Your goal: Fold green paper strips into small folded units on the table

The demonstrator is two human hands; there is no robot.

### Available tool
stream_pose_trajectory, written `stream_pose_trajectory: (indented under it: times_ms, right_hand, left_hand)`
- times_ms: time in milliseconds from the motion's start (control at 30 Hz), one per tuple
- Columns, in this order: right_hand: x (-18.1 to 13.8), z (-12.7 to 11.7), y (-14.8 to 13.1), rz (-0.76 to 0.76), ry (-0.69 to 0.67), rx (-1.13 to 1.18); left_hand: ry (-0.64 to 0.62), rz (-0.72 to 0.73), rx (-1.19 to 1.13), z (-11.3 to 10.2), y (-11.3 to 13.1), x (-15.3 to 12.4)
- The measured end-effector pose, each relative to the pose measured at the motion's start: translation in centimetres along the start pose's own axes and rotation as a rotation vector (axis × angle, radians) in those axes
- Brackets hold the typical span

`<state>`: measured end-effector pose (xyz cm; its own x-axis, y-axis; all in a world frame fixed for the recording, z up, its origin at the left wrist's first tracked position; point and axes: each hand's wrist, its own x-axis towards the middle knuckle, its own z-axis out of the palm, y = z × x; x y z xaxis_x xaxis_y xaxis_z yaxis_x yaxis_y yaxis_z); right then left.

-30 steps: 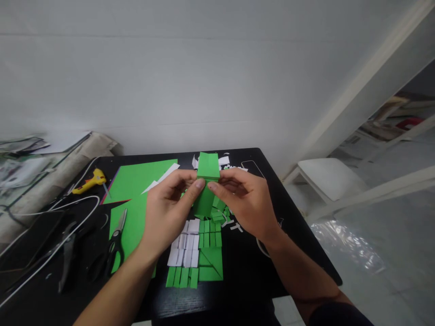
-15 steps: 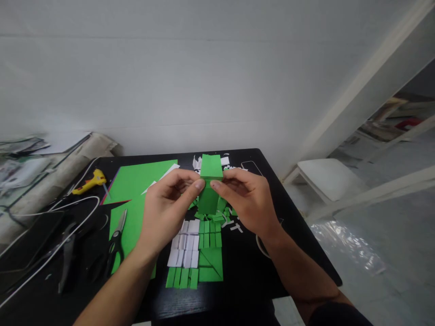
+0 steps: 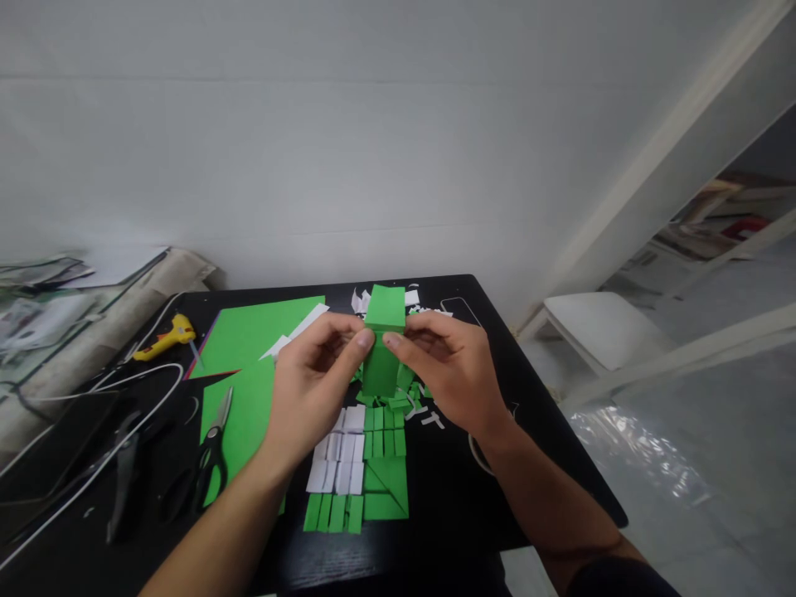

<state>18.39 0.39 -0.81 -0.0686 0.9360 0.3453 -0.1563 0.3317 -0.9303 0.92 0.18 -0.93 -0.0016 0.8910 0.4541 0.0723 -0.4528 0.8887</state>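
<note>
A green paper box [image 3: 382,342] stands upright above the black table [image 3: 448,489], gripped from both sides. My left hand [image 3: 311,385] pinches its left edge with thumb and fingers closed. My right hand [image 3: 451,369] pinches its right edge the same way, the two thumbs almost touching on the front face. Under the hands lie rows of small green and white paper strips [image 3: 351,456] and green scraps [image 3: 404,398].
A large green paper sheet [image 3: 249,348] lies at the left, with black-handled scissors [image 3: 208,456] on its edge. A yellow glue gun [image 3: 165,336], white cables and pliers [image 3: 124,473] lie further left. A white chair [image 3: 597,327] stands to the right of the table.
The green box has shifted slightly right and down between my thumbs. Both hands keep their grip.
</note>
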Motion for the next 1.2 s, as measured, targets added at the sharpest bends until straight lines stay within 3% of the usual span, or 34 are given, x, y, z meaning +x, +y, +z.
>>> stream_pose_trajectory:
  times_ms: [567, 733, 933, 1100, 1200]
  right_hand:
    - [0.2, -0.1, -0.3, -0.053, 0.007, -0.038]
    - [0.1, -0.2, -0.5, -0.072, 0.025, -0.074]
    - [0.2, -0.4, -0.5, -0.117, -0.006, -0.086]
    - [0.0, -0.4, -0.3, -0.154, -0.031, -0.01]
    - [-0.2, -0.5, 0.0, -0.269, -0.011, -0.074]
  left_hand:
    - [0.087, 0.165, 0.096, 0.2, -0.5, -0.4]
    - [0.092, 0.135, 0.068, 0.4, -0.4, -0.5]
    - [0.108, -0.034, -0.081, 0.0, -0.6, 0.0]
    - [-0.02, -0.282, -0.392, -0.4, -0.9, 0.9]
    - [-0.053, -0.371, -0.453, -0.2, -0.7, 1.2]
